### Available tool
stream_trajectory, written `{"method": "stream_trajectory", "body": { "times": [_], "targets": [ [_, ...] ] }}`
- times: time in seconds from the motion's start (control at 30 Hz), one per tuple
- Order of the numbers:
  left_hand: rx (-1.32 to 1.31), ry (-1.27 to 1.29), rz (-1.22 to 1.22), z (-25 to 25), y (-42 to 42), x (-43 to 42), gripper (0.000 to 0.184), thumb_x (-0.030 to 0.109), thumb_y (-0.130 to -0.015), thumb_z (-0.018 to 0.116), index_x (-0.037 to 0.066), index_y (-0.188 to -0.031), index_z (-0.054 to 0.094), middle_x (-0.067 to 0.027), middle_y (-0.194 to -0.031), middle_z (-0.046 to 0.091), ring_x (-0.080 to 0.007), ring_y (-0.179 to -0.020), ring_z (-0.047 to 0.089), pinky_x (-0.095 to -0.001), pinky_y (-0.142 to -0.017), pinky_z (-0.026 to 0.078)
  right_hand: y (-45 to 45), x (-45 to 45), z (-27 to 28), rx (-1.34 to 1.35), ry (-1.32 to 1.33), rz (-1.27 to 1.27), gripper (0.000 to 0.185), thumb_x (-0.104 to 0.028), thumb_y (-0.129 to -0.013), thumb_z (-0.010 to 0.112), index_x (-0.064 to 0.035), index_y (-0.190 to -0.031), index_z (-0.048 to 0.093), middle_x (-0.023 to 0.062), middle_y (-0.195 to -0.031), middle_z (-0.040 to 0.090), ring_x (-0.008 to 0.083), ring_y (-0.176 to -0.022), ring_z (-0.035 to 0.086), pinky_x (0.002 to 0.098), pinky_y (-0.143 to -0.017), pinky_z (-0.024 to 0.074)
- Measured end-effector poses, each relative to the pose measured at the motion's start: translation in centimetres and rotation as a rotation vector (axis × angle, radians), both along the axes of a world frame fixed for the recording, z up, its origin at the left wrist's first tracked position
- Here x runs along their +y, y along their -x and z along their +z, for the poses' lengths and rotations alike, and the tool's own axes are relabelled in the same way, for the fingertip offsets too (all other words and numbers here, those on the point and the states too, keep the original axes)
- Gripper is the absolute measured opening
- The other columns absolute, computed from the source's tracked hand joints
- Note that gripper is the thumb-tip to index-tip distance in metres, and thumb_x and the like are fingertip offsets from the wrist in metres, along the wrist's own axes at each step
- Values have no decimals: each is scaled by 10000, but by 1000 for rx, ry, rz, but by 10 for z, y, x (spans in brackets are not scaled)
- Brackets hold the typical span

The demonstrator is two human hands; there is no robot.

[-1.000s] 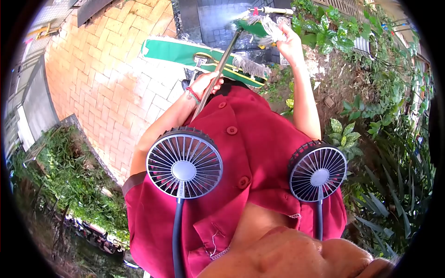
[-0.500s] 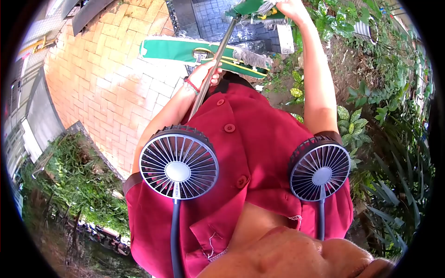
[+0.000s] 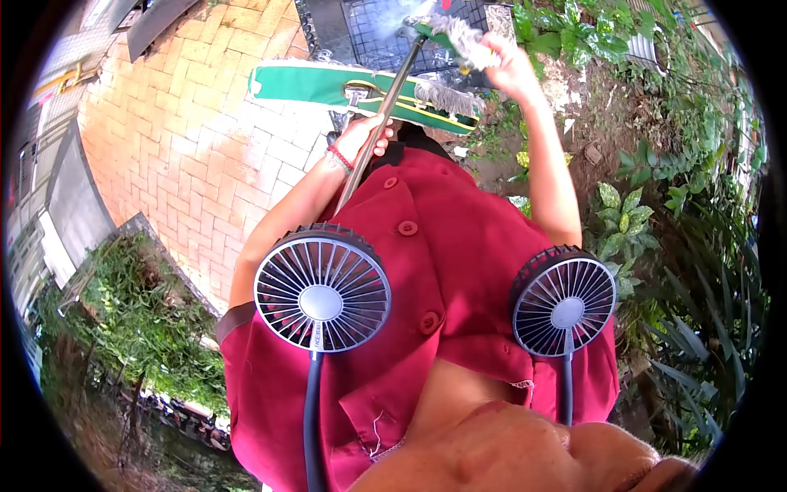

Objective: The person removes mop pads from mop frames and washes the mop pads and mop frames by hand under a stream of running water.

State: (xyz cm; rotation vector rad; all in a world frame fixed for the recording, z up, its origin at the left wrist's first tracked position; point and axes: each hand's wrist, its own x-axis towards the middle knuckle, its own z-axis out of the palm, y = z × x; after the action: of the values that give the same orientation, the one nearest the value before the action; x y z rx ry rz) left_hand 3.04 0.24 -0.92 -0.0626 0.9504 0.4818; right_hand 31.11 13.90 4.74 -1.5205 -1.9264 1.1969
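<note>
My left hand (image 3: 366,139), with a red bracelet at the wrist, is wrapped round a metal mop pole (image 3: 397,86) that slants up and away. At the pole's far end is a green mop head (image 3: 441,36) with grey fringe (image 3: 471,45), seen partly edge-on and blurred. My right hand (image 3: 513,74) has its fingers closed about the end of that fringe. A second, long green flat mop head (image 3: 307,88) with yellow trim, a metal fitting and grey fringe lies crosswise behind the pole, near my waist.
Orange paving bricks (image 3: 205,123) spread to the left. At the top is a dark tiled patch (image 3: 377,33). Soil and leafy plants (image 3: 623,221) border the right side. Two small fans (image 3: 321,303) on bendable stalks stand before my red shirt (image 3: 459,230).
My right hand has come down and nearer, from the far mop head's edge to its fringe. That head has turned more edge-on. My left hand keeps its hold on the pole.
</note>
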Motion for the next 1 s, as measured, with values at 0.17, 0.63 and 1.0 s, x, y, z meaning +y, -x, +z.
{"method": "stream_trajectory", "body": {
  "times": [0.17,0.63,1.0],
  "targets": [
    [81,-19,-98,-4,11,-14,259,274,-909,464,41,-1022,482,-15,-764,499,-76,-556,428,-194,-446,342,20,-89,-22,-83,-212,4,374,84,-594,544,-82,-928,566,88,-959,609,234,-958,578,311,-832,458],
    [150,8,-185,5,13,-18,183,240,-917,476,58,-929,480,-13,-711,490,-70,-522,416,-191,-421,343,21,-146,-53,85,-121,-380,318,94,-608,506,-38,-895,547,92,-850,605,204,-829,597,278,-751,451],
    [200,-100,-163,32,4,-47,227,294,-903,483,75,-954,519,16,-689,539,-54,-543,436,-181,-469,333,-11,-38,15,423,-37,-640,281,103,-662,444,-20,-888,556,-4,-776,559,49,-648,458,174,-554,345]
  ]
}}
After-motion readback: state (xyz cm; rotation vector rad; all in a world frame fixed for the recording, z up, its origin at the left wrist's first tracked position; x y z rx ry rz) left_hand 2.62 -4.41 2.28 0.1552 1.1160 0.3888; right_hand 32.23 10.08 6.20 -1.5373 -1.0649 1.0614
